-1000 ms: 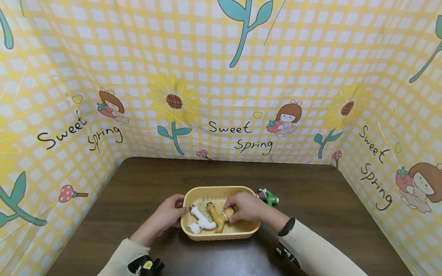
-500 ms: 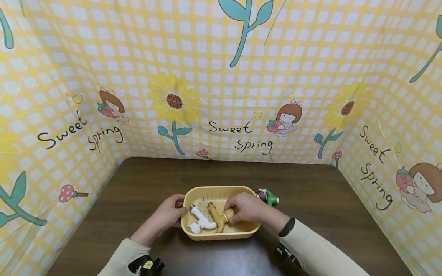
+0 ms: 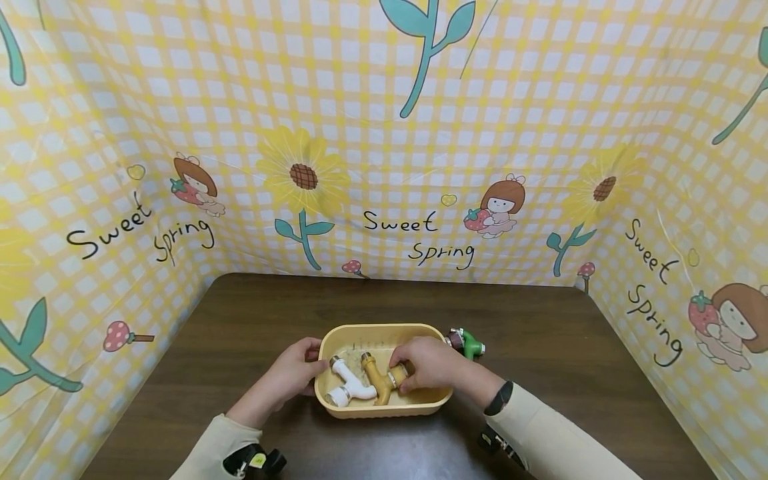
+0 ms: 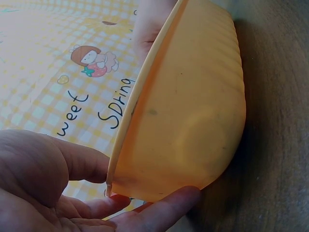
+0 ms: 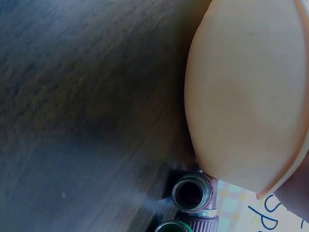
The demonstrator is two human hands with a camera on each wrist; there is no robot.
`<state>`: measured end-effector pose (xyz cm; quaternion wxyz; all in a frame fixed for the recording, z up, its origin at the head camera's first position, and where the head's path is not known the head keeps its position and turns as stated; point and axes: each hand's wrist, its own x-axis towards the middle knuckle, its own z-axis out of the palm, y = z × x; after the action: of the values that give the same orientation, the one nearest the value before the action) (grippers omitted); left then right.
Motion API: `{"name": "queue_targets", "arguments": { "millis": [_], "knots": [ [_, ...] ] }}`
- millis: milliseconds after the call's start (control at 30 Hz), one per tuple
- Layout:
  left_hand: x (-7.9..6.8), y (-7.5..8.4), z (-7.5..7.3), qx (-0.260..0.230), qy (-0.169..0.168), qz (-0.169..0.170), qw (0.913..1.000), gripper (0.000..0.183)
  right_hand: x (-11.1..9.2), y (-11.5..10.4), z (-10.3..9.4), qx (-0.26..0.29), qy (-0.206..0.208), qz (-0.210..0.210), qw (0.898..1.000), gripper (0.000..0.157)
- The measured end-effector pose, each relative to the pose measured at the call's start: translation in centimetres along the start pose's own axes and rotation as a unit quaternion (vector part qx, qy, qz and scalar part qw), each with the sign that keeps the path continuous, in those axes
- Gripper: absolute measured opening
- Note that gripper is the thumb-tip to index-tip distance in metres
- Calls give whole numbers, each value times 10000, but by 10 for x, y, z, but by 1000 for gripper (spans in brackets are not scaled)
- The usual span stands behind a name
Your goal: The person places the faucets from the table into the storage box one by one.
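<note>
A yellow plastic basin [image 3: 384, 411] stands on the dark wooden table. My left hand [image 3: 292, 369] grips its left rim, thumb on the inner side and fingers outside, as the left wrist view also shows against the basin wall [image 4: 193, 96]. Inside lie a white pipe fitting [image 3: 354, 387] at the left and a mustard-yellow pipe fitting [image 3: 380, 381] beside it. My right hand [image 3: 429, 363] reaches into the basin and pinches the yellow fitting's right end; the right wrist view hides its fingers behind the basin wall [image 5: 246, 96].
Just outside the basin's back right corner lie a green fitting [image 3: 473, 345] and a dark brown fitting [image 3: 456, 338], its threaded mouth [image 5: 192, 193] close to the basin wall in the right wrist view. A checked cloth [image 3: 396, 153] encloses the table [image 3: 510, 313] at back and sides.
</note>
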<state>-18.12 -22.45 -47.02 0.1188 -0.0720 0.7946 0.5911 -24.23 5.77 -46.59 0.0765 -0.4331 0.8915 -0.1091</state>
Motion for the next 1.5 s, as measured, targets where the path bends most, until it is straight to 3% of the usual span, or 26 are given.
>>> {"name": "queue_targets", "arguments": {
  "millis": [267, 500, 1500],
  "knots": [
    [0, 0, -1, 74, -11, -43, 10000, 44, 0, 1, 4, -523, 143, -264, 9982, 37],
    [-1, 1, 0, 13, -32, -14, 10000, 43, -3, 0, 2, -697, 152, -222, 9972, 38],
    [-3, 3, 0, 13, -44, -8, 10000, 42, -20, -6, -22, -99, 717, -326, 9968, 36]
  ]
}}
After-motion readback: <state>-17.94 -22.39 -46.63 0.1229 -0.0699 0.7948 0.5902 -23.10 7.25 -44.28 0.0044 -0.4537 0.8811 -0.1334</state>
